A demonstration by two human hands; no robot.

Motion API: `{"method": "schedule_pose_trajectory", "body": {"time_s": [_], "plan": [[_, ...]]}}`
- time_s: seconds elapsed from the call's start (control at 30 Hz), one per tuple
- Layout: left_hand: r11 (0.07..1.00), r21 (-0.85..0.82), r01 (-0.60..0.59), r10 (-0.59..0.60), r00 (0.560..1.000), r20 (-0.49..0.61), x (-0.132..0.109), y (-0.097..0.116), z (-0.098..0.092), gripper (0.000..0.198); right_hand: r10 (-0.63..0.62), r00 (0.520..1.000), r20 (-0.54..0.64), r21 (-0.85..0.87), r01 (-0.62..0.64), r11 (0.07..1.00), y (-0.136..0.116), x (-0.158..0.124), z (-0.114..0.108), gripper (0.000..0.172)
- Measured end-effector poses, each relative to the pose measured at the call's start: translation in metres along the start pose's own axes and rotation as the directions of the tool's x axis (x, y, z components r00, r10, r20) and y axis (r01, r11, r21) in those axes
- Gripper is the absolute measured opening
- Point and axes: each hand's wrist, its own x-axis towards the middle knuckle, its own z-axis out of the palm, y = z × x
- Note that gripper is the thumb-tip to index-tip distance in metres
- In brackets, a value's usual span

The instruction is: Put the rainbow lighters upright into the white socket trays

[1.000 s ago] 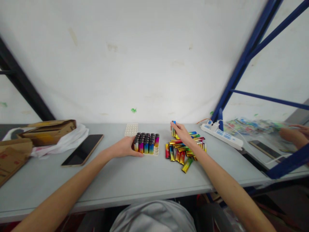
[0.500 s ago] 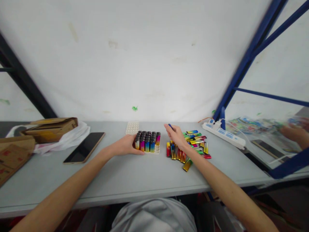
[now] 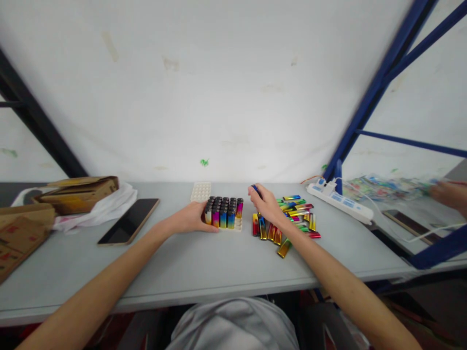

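A white tray (image 3: 237, 226) on the grey table (image 3: 204, 265) holds several upright rainbow-coloured lighters (image 3: 223, 213) with black tops. My left hand (image 3: 189, 218) rests against the tray's left side, fingers curled round its corner. To the right lies a loose pile of shiny lighters (image 3: 292, 218). My right hand (image 3: 266, 204) hovers over the pile's left part, fingers pinched on a blue lighter (image 3: 255, 188). An empty white tray (image 3: 200, 192) lies behind the filled one.
A dark phone (image 3: 128, 227) lies left of my arm, beside a white bag (image 3: 102, 206) and cardboard boxes (image 3: 73, 192). A white power strip (image 3: 341, 204) runs at the right by a blue frame (image 3: 368, 97). Another person's hand (image 3: 450, 194) shows at far right.
My right hand has carried the blue lighter leftward from behind the pile towards the tray. The left hand stays on the tray. The other person's hand has moved further right.
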Motion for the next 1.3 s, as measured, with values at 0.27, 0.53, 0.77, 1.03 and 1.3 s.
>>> {"method": "schedule_pose_trajectory", "body": {"time_s": [0.27, 0.53, 0.77, 1.03, 1.3], "plan": [[0.999, -0.031, 0.017, -0.018, 1.000, -0.018, 0.000, 0.002, 0.000, 0.070, -0.276, 0.943, 0.184, -0.206, 0.311, 0.928, -0.015, 0.002, -0.024, 0.051], [0.999, -0.045, 0.014, -0.013, 1.000, 0.004, -0.001, 0.006, -0.002, 0.074, -0.169, 0.881, 0.442, -0.167, 0.265, 0.950, -0.007, -0.002, -0.028, 0.049], [1.000, -0.019, 0.025, -0.025, 1.000, 0.007, -0.001, 0.007, -0.002, 0.073, -0.188, 0.876, 0.445, -0.277, 0.334, 0.901, -0.006, -0.001, -0.014, 0.039], [0.999, -0.036, 0.018, -0.018, 1.000, -0.011, -0.001, 0.003, -0.001, 0.070, -0.133, 0.891, 0.435, -0.343, 0.301, 0.890, -0.001, 0.003, -0.021, 0.048], [1.000, -0.020, 0.008, -0.007, 1.000, 0.007, 0.000, -0.003, 0.001, 0.069, -0.071, 0.969, 0.235, -0.493, 0.182, 0.851, 0.070, 0.023, -0.093, 0.022]]}}
